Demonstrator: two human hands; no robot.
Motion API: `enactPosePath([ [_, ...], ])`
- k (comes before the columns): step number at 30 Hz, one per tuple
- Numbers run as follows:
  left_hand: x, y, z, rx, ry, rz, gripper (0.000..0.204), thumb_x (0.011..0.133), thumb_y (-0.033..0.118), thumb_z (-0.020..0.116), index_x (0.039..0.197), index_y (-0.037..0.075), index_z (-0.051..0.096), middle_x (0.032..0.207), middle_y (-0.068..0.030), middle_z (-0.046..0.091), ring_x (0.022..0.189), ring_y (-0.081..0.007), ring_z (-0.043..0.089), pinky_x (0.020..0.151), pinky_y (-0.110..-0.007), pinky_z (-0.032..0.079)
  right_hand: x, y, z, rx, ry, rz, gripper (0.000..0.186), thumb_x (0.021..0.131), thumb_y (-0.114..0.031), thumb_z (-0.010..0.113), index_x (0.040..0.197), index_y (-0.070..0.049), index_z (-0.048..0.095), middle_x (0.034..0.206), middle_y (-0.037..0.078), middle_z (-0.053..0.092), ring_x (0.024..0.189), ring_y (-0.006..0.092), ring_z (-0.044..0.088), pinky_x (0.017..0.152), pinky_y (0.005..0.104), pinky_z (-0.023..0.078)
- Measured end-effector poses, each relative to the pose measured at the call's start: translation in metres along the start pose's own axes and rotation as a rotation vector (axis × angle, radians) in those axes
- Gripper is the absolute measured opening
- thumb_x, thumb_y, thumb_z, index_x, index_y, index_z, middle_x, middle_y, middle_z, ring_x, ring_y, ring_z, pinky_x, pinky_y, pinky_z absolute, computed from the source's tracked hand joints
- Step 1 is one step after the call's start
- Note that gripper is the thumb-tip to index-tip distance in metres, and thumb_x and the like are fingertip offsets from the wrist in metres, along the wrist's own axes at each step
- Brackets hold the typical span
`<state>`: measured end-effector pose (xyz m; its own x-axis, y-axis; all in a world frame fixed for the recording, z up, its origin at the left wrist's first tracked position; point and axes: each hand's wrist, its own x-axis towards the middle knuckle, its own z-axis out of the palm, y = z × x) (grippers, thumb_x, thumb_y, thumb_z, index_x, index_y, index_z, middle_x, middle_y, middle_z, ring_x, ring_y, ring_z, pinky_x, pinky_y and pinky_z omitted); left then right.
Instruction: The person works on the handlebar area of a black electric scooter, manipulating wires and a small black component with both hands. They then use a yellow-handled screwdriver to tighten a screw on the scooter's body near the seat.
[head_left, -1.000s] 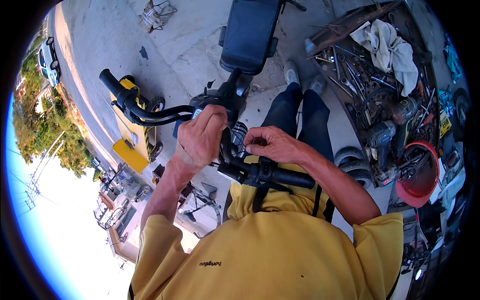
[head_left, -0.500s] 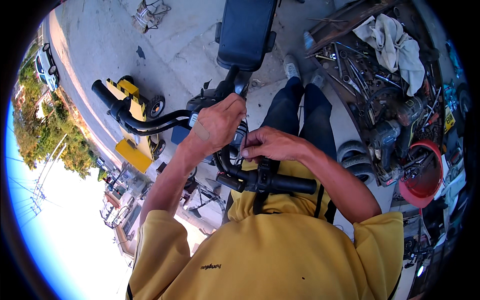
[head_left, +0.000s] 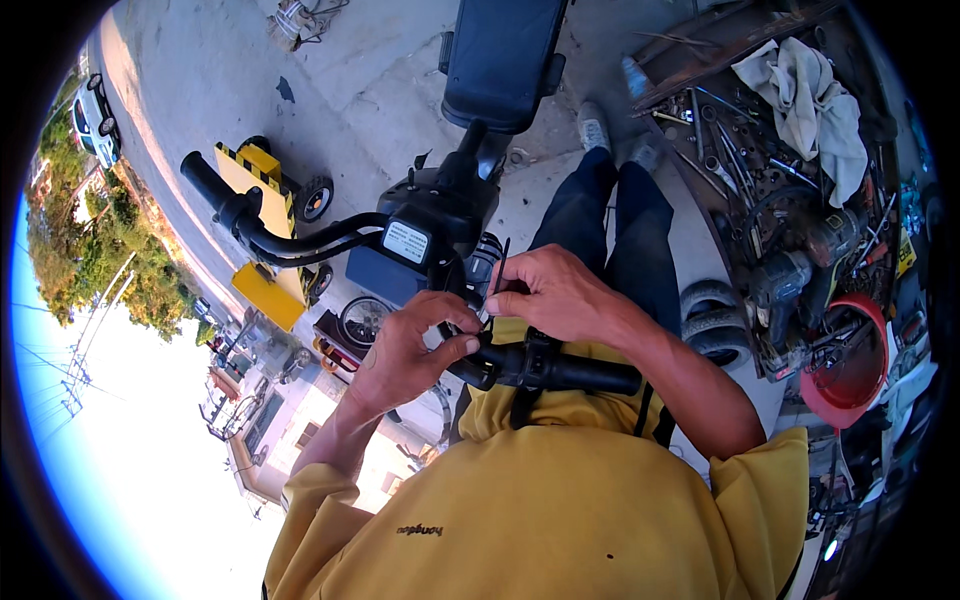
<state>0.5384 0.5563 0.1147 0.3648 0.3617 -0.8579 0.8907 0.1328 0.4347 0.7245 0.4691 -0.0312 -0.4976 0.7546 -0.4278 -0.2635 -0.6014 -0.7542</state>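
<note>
Black handlebars (head_left: 335,240) of a two-wheeler cross in front of my body, with a small display (head_left: 408,241) at their middle. My right hand (head_left: 560,295) pinches a thin black strip (head_left: 501,265), like a cable tie, which sticks up past the fingertips beside the bar. My left hand (head_left: 410,345) is closed at the bar, its thumb and fingertips meeting close to the right fingertips. What lies between those left fingers is too small to make out. Nearest my body is a black grip (head_left: 597,376) with a switch housing (head_left: 535,360).
A black seat (head_left: 503,65) lies beyond the bars. On the right are a tool-filled metal tray (head_left: 690,185), a pale cloth (head_left: 805,105), a power tool (head_left: 780,280), a red bowl (head_left: 850,395) and tyres (head_left: 715,335). A yellow wheeled frame (head_left: 270,295) stands left.
My left hand has come back from beside the display to the bar near my right fingertips, uncovering the display. The thin strip now stands up clearly from my right hand.
</note>
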Motion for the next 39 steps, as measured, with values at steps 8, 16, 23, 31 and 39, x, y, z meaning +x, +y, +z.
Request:
enactPosePath([
  [8, 0.006, 0.004, -0.004, 0.054, -0.023, -0.096, 0.025, 0.088, 0.005, 0.082, 0.110, -0.001, 0.071, 0.113, -0.0153, 0.073, 0.111, -0.0303, 0.070, 0.098, -0.039, 0.052, -0.011, -0.028, 0.018, -0.489, 0.183, -0.495, 0.016, 0.092, -0.013, 0.070, 0.085, 0.001, 0.066, 0.080, 0.014, 0.065, 0.078, 0.0362, 0.068, 0.070, 0.0472, 0.052],
  [16, 0.005, -0.007, -0.003, -0.160, -0.095, -0.096, 0.022, 0.092, 0.000, 0.076, 0.113, 0.000, 0.070, 0.118, -0.0108, 0.072, 0.114, -0.0195, 0.069, 0.104, -0.036, 0.050, 0.010, 0.028, 0.006, 0.187, 0.032, 0.121, 0.020, 0.093, -0.016, 0.077, 0.095, 0.005, 0.075, 0.074, 0.007, 0.070, 0.066, 0.0097, 0.060, 0.065, 0.0303, 0.050],
  [23, 0.005, -0.009, -0.001, -0.119, -0.076, -0.058, 0.022, 0.092, -0.001, 0.076, 0.113, 0.002, 0.071, 0.119, -0.0109, 0.072, 0.115, -0.0194, 0.069, 0.104, -0.036, 0.051, 0.011, 0.036, 0.002, 0.192, -0.005, 0.216, 0.020, 0.093, -0.018, 0.076, 0.094, 0.003, 0.076, 0.073, 0.004, 0.068, 0.067, 0.0102, 0.059, 0.064, 0.0314, 0.049],
  [31, 0.003, -0.008, 0.002, 0.017, -0.045, -0.131, 0.035, 0.091, 0.007, 0.079, 0.122, -0.002, 0.065, 0.110, -0.0184, 0.074, 0.108, -0.0275, 0.073, 0.097, -0.038, 0.054, -0.007, -0.043, 0.014, -0.312, 0.035, -0.223, 0.020, 0.091, -0.017, 0.063, 0.089, 0.002, 0.068, 0.088, 0.020, 0.073, 0.083, 0.0395, 0.071, 0.076, 0.0508, 0.055],
  [39, 0.001, -0.016, -0.005, -0.014, -0.050, -0.113, 0.040, 0.085, -0.003, 0.073, 0.125, -0.002, 0.065, 0.114, -0.0211, 0.075, 0.112, -0.0306, 0.074, 0.093, -0.038, 0.055, -0.009, -0.049, 0.036, -0.501, 0.075, -0.430, 0.018, 0.091, -0.016, 0.069, 0.087, 0.001, 0.065, 0.081, 0.017, 0.069, 0.076, 0.0357, 0.070, 0.071, 0.0474, 0.054],
])
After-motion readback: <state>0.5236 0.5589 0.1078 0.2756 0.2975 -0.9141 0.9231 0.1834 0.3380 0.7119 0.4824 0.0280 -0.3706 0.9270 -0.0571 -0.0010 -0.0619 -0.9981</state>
